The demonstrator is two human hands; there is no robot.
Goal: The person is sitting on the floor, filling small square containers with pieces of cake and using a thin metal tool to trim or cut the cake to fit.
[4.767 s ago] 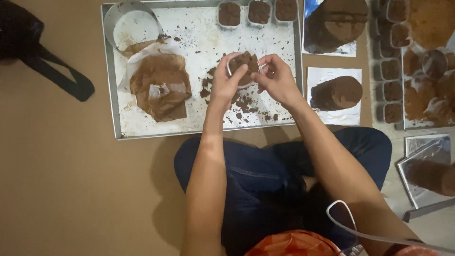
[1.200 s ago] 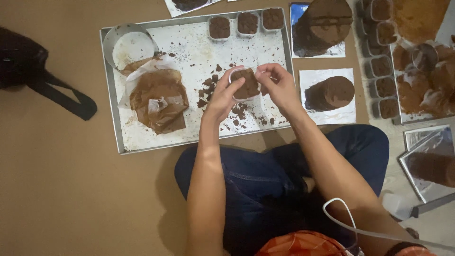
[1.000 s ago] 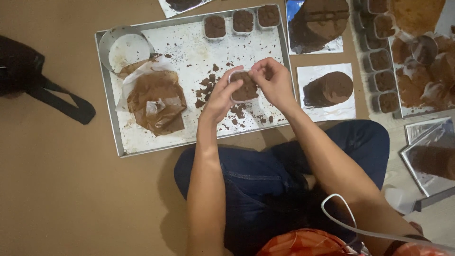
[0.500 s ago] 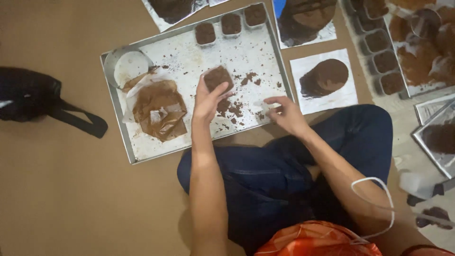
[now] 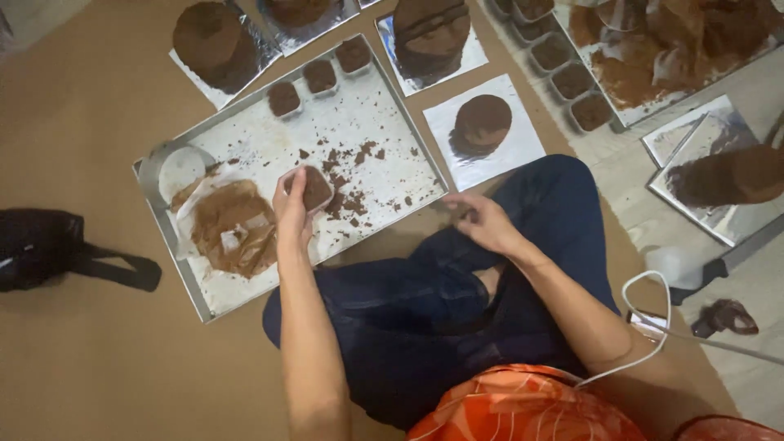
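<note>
Brown crumb fills a small clear cup [image 5: 314, 188], which is held by the left hand [image 5: 292, 211] over the metal baking tray [image 5: 163, 237]. The left fingers [image 5: 287, 184] are curled partway round the cup's near wall, thumb side hidden; the cup's base cannot be seen, so it cannot be told whether it rests on the tray or is lifted just clear. From the tray's middle the cup lies at about 7 o'clock.

The right hand [image 5: 483, 220] rests off the tray, at roughly 3 o'clock from the cup, near the knee of the dark trousers [image 5: 457, 294]. Its fingers are loosely bent; whether a bit of crumb is pinched in them cannot be told.

Handling, as judged: the cup looks light and thin-walled, likely to flex if squeezed. The filling appears soft and crumbly, easily shed over the rim if tipped. A hold low on the side walls, kept upright, seems safest; the rim and top surface are best left untouched.

Around it: loose crumbs [image 5: 351, 175] are scattered at 2 o'clock from the cup, and a crumpled paper smeared brown [image 5: 233, 229] lies at 8 o'clock. Three filled cups [image 5: 319, 75] stand along the tray's far edge. A round ring mould [image 5: 175, 167] sits at the tray's left corner. A dark round cake on foil [image 5: 482, 122] lies on the floor beyond the tray.
</note>
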